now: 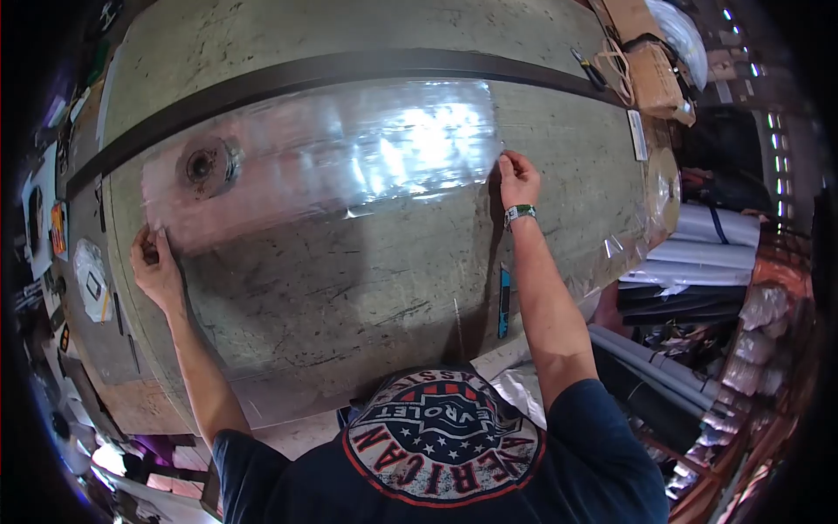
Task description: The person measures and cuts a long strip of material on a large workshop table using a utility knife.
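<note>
A long clear plastic sheet [305,148] lies across the worktable [393,288], glossy and bright with reflections at its right end. At the sheet's lower left corner, my left hand [159,272] pinches the edge between thumb and fingers. My right hand [520,182], with a patterned band at the wrist, is closed at the right edge of the sheet, fingertips pressed together there. A round dark disc-like weight with a central hole [206,167] rests on the left part of the sheet. Along the far side runs a long dark straight bar [367,63].
A blue and black utility knife [504,301] lies right of centre. Pliers [588,70] and a cardboard box [656,80] sit at the far right. Rolls of sheet material [698,249] are stacked beyond the right edge. A clear plastic bag [91,271] lies left.
</note>
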The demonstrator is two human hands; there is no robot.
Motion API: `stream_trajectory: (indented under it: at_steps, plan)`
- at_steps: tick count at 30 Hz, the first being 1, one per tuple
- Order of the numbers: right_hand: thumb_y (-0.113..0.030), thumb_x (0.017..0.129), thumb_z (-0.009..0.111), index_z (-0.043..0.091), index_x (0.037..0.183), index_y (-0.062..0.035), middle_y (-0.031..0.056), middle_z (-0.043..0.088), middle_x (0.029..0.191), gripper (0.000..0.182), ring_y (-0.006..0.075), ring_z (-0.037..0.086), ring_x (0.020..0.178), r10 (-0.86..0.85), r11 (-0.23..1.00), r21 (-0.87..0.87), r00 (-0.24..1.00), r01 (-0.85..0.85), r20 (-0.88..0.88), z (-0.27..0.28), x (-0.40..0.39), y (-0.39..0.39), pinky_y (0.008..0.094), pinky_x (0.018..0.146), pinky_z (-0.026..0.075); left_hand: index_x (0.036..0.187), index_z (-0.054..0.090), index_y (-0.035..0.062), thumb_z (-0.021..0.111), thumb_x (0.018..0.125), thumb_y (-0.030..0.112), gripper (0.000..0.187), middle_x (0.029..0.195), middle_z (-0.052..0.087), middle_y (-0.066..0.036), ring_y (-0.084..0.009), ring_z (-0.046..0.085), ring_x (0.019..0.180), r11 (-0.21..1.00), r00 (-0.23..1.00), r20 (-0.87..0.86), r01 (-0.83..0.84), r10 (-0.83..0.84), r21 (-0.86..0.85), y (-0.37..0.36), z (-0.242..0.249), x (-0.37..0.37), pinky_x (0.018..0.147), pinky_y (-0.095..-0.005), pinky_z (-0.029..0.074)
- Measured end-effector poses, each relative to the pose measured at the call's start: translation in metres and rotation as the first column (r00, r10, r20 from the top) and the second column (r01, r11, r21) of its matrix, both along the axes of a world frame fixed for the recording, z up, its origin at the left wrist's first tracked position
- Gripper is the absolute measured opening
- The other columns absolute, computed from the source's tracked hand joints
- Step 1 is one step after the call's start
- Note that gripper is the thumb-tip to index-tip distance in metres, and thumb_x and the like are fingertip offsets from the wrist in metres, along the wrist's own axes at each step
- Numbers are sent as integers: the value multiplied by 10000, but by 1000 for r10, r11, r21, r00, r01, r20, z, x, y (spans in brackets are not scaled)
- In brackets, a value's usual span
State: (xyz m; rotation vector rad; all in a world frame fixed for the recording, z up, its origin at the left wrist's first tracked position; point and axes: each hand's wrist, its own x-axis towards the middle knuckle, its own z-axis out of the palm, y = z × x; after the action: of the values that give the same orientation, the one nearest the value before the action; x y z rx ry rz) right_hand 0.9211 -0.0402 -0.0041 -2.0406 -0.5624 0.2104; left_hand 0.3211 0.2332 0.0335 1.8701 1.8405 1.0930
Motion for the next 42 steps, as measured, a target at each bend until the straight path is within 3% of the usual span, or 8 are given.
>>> stream_trajectory:
  at_steps: [3, 10, 13, 18, 20, 25, 38, 42]
  plan:
    - [-197, 986, 721, 752, 1136, 24, 67, 747, 1036, 269, 130, 665, 838, 45, 999, 35, 986, -40, -161, 13, 2, -4, 303, 777, 546, 1275, 700, 28, 744, 984, 236, 360, 1105, 726, -81, -161, 652, 911, 996, 984, 167, 75, -66, -52, 8, -17, -20, 845, -347, 537]
    - [-225, 998, 702, 734, 1108, 12, 82, 750, 902, 263, 131, 692, 830, 22, 999, 23, 984, -26, 174, 70, -17, -95, 312, 749, 551, 1224, 707, 6, 684, 1026, 222, 294, 1257, 684, -148, -215, 644, 1015, 985, 924, 360, 76, -127, 154, 10, -27, -30, 904, -373, 513]
    - [-271, 959, 740, 704, 986, 5, 137, 721, 842, 279, 230, 693, 755, 95, 961, -271, 988, -59, 125, 110, -81, -157, 366, 687, 539, 1108, 739, 2, 654, 1043, 250, 270, 1123, 720, -125, -206, 659, 954, 985, 998, 57, -50, 42, 163, -24, -23, -34, 864, -364, 523]
    - [-390, 887, 803, 625, 1097, -2, 220, 656, 1005, 475, 439, 665, 867, 287, 836, -513, 952, -195, 104, 97, -154, -236, 512, 756, 534, 986, 758, 22, 644, 1035, 223, 236, 841, 723, -106, -207, 658, 778, 954, 961, 146, 256, -234, -159, -196, 12, 87, 761, -347, 529]
    - [-380, 898, 790, 607, 1117, -12, 226, 652, 1045, 466, 457, 666, 890, 317, 843, -489, 941, -225, 115, 88, -161, -243, 526, 766, 540, 948, 761, 54, 764, 906, 143, 99, 906, 725, -135, -282, 682, 896, 694, 694, -17, 718, -719, -58, -260, 8, 136, 770, -385, 557]
    - [-269, 934, 733, 583, 1069, 4, 258, 657, 1052, 340, 482, 676, 929, 404, 804, -505, 912, -315, 75, 84, -151, -243, 550, 784, 562, 1266, 691, 47, 840, 833, 284, 516, 1265, 635, -158, -359, 560, 1188, 457, 459, 9, 886, -888, -74, -379, 56, 281, 1030, -469, 448]
    - [-295, 832, 788, 663, 1023, -6, 246, 727, 950, 369, 457, 707, 877, 404, 698, -580, 900, -420, -165, 82, -125, -232, 535, 779, 566, 902, 787, 172, 831, 781, 236, 143, 1223, 627, -43, -321, 494, 1213, 644, 632, -125, 756, -765, -115, -404, 18, 340, 954, -494, 414]
    - [-147, 828, 822, 667, 1041, 24, 157, 745, 876, 314, 268, 722, 740, 462, 776, -354, 853, -522, -244, 35, -107, -232, 387, 673, 573, 868, 716, 106, 813, 775, 173, 150, 1190, 637, -75, -335, 516, 1178, 684, 685, -12, 726, -728, -69, -411, 19, 343, 934, -470, 439]
